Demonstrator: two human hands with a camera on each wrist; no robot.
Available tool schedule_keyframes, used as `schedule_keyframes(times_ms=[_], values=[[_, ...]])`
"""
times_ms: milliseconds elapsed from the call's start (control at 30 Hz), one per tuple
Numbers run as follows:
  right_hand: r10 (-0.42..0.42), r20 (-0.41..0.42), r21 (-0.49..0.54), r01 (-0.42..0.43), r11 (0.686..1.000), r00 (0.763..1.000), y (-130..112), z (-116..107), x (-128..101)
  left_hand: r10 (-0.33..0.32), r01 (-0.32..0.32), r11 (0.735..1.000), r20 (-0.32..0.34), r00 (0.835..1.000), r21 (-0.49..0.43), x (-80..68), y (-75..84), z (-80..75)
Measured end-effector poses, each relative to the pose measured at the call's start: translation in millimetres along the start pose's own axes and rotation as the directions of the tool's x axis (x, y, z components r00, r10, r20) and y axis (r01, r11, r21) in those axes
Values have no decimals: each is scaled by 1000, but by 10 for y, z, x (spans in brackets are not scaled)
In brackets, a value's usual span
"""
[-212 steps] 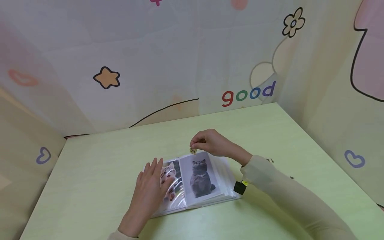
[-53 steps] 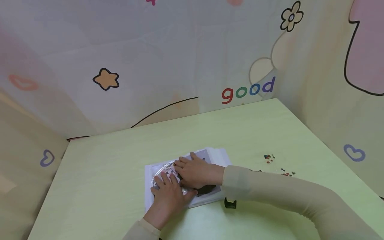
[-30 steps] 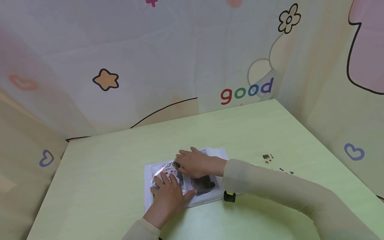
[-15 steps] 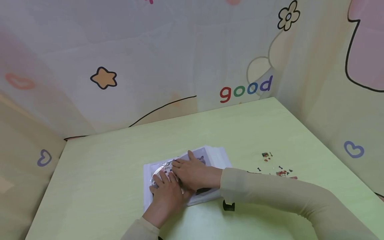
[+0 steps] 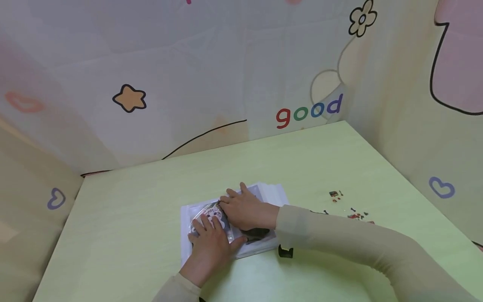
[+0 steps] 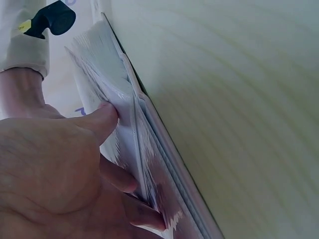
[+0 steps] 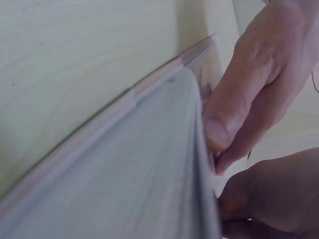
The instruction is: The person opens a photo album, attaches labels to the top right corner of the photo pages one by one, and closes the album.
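An open photo album (image 5: 274,195) with clear sleeves and cat pictures lies on the pale green table (image 5: 151,197). My left hand (image 5: 209,242) lies flat on the left page, its fingers spread over the white cat picture. My right hand (image 5: 245,209) reaches across the right page, and its fingertips (image 5: 225,202) press down near the spine at the top of the left page. In the left wrist view the left hand (image 6: 60,169) pushes on the glossy page stack (image 6: 99,55). The right wrist view shows the right thumb (image 7: 239,94) against the page edge (image 7: 124,189).
Several small stickers (image 5: 349,209) are scattered on the table to the right of the album. A black device (image 5: 285,251) hangs below my right sleeve. Cartoon-printed fabric walls (image 5: 226,75) close in the back and both sides.
Seven seconds ago my right hand pinched a small round sticker above the album's top edge; it now presses on the page. Over the last second it only shifted slightly. The left hand stayed.
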State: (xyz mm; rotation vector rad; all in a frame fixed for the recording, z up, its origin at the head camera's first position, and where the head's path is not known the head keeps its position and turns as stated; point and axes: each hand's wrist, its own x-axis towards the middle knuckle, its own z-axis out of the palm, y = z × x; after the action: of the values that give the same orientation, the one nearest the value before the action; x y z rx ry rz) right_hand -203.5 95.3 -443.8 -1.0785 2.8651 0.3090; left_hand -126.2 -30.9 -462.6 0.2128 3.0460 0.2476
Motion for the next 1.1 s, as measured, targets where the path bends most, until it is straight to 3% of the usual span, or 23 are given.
schedule_keyframes(times_ms=[233, 467, 700, 1100], values=[[20, 24, 73, -22, 997, 999, 40, 39, 31, -22, 22, 1000, 28, 999, -6, -19, 5, -57], [3, -87, 45, 1, 999, 996, -39, -28, -53, -8, 8, 1000, -1, 1000, -19, -21, -2, -48], [-64, 17, 9, 64, 998, 998, -164, -14, -118, 5, -5, 1000, -5, 1000, -25, -9, -6, -27], [1, 30, -63, 1, 998, 1000, -94, -1, -26, -3, 3, 1000, 9, 1000, 1, 2, -6, -19]])
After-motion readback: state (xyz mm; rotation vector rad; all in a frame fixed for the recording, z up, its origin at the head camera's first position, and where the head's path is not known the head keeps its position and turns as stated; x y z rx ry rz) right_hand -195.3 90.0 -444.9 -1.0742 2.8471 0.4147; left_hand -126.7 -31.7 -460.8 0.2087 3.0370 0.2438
